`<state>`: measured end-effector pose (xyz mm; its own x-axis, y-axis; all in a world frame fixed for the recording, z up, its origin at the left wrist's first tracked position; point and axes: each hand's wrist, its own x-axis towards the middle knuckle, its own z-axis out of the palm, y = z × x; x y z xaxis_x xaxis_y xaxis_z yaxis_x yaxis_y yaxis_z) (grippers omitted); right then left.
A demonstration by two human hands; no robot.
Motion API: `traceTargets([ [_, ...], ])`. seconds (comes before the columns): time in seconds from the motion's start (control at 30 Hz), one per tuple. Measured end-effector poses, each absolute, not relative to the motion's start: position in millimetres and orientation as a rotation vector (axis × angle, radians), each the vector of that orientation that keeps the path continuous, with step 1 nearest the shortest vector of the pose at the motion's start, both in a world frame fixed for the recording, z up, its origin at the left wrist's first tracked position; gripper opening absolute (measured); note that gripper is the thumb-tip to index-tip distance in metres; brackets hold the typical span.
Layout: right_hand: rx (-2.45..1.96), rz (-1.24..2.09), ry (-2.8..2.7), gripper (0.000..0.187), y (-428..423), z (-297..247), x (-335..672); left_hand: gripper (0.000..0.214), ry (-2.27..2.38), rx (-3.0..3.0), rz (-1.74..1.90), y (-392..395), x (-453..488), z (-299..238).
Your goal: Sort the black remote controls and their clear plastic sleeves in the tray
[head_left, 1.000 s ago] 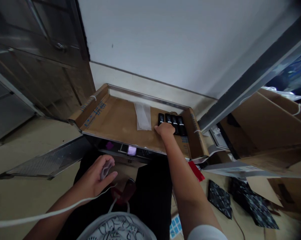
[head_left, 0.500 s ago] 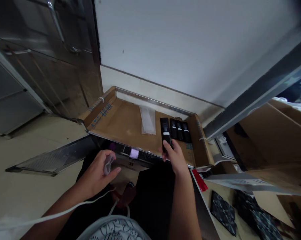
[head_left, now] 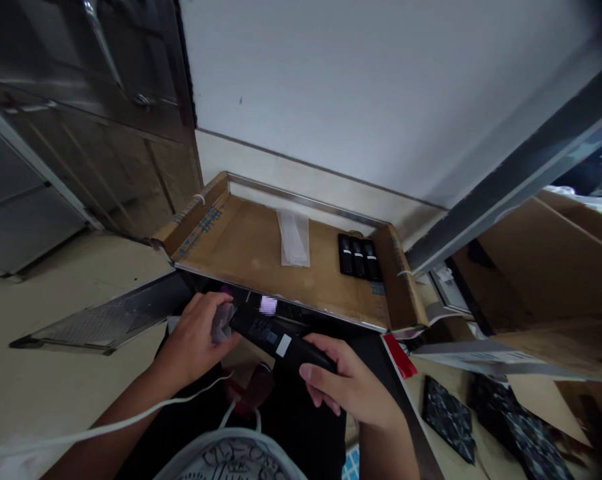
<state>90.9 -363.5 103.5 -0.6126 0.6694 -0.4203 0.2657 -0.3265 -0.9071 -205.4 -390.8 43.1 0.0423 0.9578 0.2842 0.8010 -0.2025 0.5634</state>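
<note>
In my right hand (head_left: 343,383) is a long black device with a white label (head_left: 265,333), gripped near one end between thumb and fingers. Its other end points left and meets the mouth of a clear plastic sleeve (head_left: 223,323). My left hand (head_left: 201,337) curls around that sleeve, thumb below and fingers above; whether the device's tip is inside it I cannot tell. Three similar black labelled devices (head_left: 359,259) lie side by side at the right of the cardboard-lined tray (head_left: 245,243). Flat clear sleeves (head_left: 295,240) rest near the tray's middle.
A pale cord (head_left: 145,417) crosses my left forearm. Beyond the tray stands a white wall panel (head_left: 321,93). A red strip (head_left: 399,357) hangs by the tray's right corner, and dark patterned packages (head_left: 448,420) lie lower right. Cardboard boxes (head_left: 555,287) are at right.
My right hand has lifted a black device from beside the three others and brought it down and left to the sleeve in my left hand, turning it nearly sideways.
</note>
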Motion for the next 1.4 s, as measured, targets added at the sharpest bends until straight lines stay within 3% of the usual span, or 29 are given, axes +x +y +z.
traceTargets([
  [0.37, -1.231, 2.055, -1.759, 0.034, -364, 98, 85, 0.047, 1.730, 2.200, 0.827, -394, -204, 46],
  [0.6, -1.253, 2.124, -1.789, 0.017, -369, 86, 67, 0.018, 1.583, 2.336, 0.553, -412, -197, 33],
  [0.73, -1.253, 2.191, -1.763, 0.025, -379, 71, 55, 0.005, 1.577, 2.268, 0.450, -427, -194, 17],
  [0.97, -1.149, 2.217, -1.464, 0.062, -361, -14, 44, 0.021, 1.646, 2.054, 0.313, -439, -206, 1],
  [1.07, -1.464, 1.578, -1.229, 0.041, -321, -75, 39, 0.017, 1.716, 1.958, 0.155, -440, -210, 8],
  [1.13, -1.495, 1.472, -1.173, 0.030, -296, -107, 31, 0.015, 1.734, 1.914, 0.104, -441, -212, 13],
  [1.27, -1.463, 1.560, -1.111, 0.039, -283, -125, 11, 0.012, 1.755, 1.862, 0.123, -442, -216, 10],
  [1.4, -1.143, 1.871, -1.088, 0.058, -319, -90, 7, 0.017, 1.793, 1.748, 0.100, -432, -223, -5],
])
